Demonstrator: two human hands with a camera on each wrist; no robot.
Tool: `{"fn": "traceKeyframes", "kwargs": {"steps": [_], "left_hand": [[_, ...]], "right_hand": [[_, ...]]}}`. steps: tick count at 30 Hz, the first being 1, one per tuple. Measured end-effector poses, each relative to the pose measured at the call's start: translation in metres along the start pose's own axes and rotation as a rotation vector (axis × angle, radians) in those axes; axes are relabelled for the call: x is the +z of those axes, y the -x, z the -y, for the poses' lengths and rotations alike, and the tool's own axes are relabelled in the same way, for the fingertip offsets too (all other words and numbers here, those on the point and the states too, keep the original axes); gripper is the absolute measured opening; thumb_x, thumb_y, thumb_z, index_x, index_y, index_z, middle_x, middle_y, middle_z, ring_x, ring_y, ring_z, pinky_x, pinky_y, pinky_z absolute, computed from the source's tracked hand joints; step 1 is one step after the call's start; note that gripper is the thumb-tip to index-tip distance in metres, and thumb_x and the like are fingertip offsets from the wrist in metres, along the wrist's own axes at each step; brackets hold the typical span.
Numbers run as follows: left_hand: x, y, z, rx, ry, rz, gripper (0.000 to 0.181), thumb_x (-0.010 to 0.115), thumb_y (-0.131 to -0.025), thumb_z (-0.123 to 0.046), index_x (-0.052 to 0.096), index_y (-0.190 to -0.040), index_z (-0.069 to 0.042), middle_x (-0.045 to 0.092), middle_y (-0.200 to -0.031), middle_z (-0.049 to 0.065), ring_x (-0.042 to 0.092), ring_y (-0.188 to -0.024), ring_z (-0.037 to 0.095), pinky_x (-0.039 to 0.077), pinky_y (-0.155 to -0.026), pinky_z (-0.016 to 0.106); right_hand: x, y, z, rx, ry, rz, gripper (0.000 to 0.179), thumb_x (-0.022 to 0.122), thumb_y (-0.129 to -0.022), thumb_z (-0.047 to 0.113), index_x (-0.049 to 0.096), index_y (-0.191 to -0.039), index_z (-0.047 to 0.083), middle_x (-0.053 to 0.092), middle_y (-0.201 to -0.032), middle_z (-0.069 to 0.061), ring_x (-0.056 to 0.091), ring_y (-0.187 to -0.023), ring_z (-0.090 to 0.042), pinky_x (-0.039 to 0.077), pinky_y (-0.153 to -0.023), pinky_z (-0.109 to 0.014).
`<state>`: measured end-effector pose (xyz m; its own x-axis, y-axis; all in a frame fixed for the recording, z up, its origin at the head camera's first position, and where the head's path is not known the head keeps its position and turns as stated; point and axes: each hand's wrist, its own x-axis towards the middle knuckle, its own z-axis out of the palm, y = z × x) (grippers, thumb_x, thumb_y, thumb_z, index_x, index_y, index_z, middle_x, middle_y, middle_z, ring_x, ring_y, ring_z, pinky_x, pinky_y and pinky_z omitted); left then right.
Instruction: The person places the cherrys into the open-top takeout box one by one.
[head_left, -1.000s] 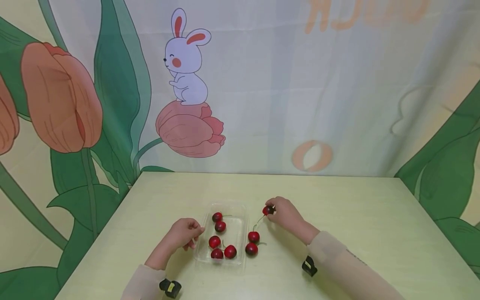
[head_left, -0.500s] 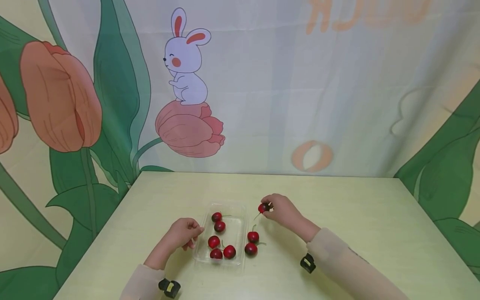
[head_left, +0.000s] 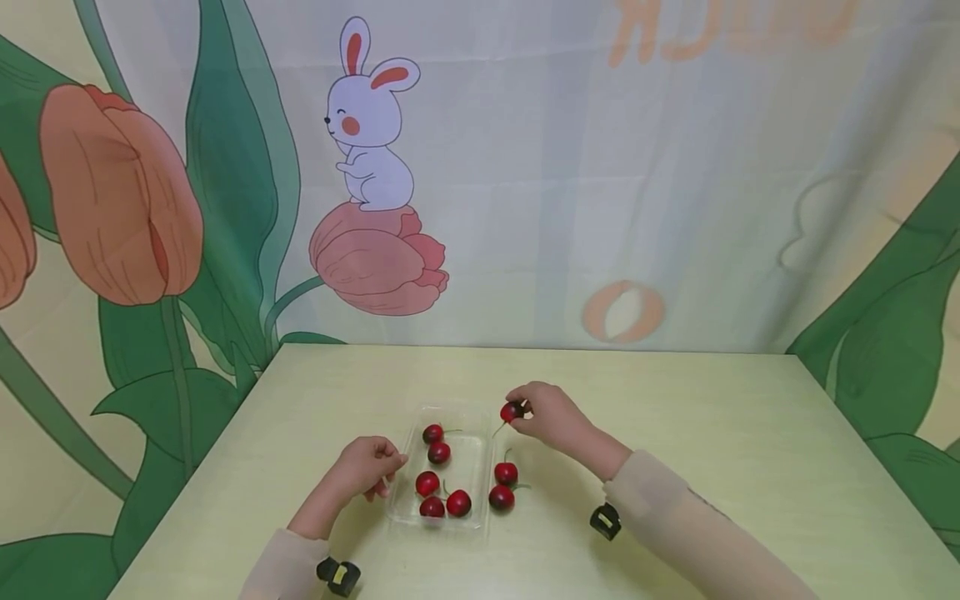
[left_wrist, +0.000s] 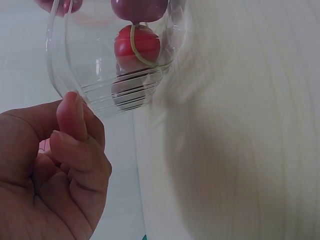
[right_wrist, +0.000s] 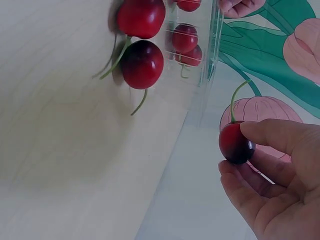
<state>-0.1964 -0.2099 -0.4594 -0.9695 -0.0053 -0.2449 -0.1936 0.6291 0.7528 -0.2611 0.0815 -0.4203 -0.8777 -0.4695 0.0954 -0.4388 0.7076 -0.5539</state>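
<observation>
A clear plastic box (head_left: 472,442) stands on the table with several red cherries (head_left: 458,503) in it. My left hand (head_left: 363,467) pinches the box's left rim between thumb and finger; in the left wrist view, the fingertips (left_wrist: 71,112) meet at the box's corner. With my right hand (head_left: 553,419) I hold a dark red cherry (right_wrist: 236,143) by its body, its green stem free. It is above the table, near the box's far right corner. Two more cherries with stems lie just right of the box, a farther one (head_left: 506,473) and a nearer one (head_left: 502,498).
A pale wooden table (head_left: 712,450) extends around the box on every side. Behind its far edge hangs a printed curtain (head_left: 525,167) with a rabbit and tulips. A black strap mount (head_left: 605,521) sits under the right wrist, another (head_left: 339,576) under the left.
My right hand has carried the cherry to the left and slightly farther away, closer to the box. The left hand, the box and the other cherries stay put.
</observation>
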Motion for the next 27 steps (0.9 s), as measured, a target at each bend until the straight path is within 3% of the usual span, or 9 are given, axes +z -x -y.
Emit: {"fn": "traceKeyframes", "kwargs": {"steps": [12, 19, 27], "left_hand": [[-0.001, 0.002, -0.001, -0.001, 0.004, 0.004, 0.018, 0.062, -0.101, -0.015, 0.062, -0.091, -0.001, 0.058, -0.071, 0.003, 0.052, -0.05, 0.01, 0.041, -0.047, 0.02], [-0.001, 0.002, -0.002, 0.006, 0.006, 0.003, 0.018, 0.062, -0.102, -0.015, 0.062, -0.091, 0.0, 0.058, -0.072, 0.003, 0.052, -0.05, 0.01, 0.04, -0.047, 0.02], [-0.001, 0.002, -0.002, 0.004, 0.001, 0.003, 0.018, 0.062, -0.102, -0.015, 0.062, -0.091, 0.0, 0.058, -0.072, 0.004, 0.052, -0.05, 0.011, 0.04, -0.047, 0.02]], "right_hand": [[0.005, -0.007, 0.023, 0.011, -0.043, 0.056, 0.03, 0.075, -0.088, 0.003, 0.071, -0.117, -0.004, 0.073, -0.107, -0.015, 0.069, -0.094, -0.027, 0.056, -0.079, -0.031], [0.016, -0.013, 0.037, 0.036, -0.066, 0.115, 0.031, 0.075, -0.09, 0.003, 0.071, -0.12, -0.003, 0.072, -0.11, -0.014, 0.068, -0.097, -0.026, 0.059, -0.082, -0.032], [0.03, -0.019, 0.044, 0.0, -0.072, 0.16, 0.029, 0.074, -0.09, 0.002, 0.071, -0.119, -0.003, 0.074, -0.108, -0.016, 0.068, -0.096, -0.023, 0.059, -0.09, -0.04]]}}
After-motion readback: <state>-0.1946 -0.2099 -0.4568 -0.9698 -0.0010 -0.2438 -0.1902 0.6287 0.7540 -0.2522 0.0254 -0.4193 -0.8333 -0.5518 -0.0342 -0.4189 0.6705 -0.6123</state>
